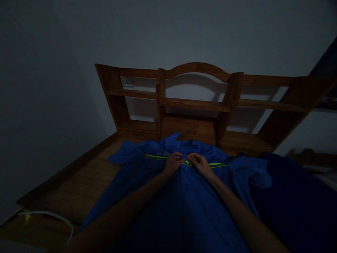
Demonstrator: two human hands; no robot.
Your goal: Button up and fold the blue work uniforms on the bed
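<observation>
A blue short-sleeved work shirt [205, 203] lies spread out on the wooden surface, its collar toward the shelf. Yellow-green stripes cross its chest, and lettering shows above the left one. At the front opening, just below the collar, my left hand [173, 163] pinches the shirt's edge. Close beside it, my right hand [200, 163] pinches the facing edge, fingertips almost meeting the left ones. Whether a button or other fastener sits between the fingers is too dark and small to tell.
Behind the shirt stands a wooden headboard shelf [195, 104] with compartments against the wall. Dark blue cloth [297, 203] lies at the right. A white cable [52, 213] curves over the wooden board [86, 175] at lower left. A wall socket [127, 82] shows through the shelf.
</observation>
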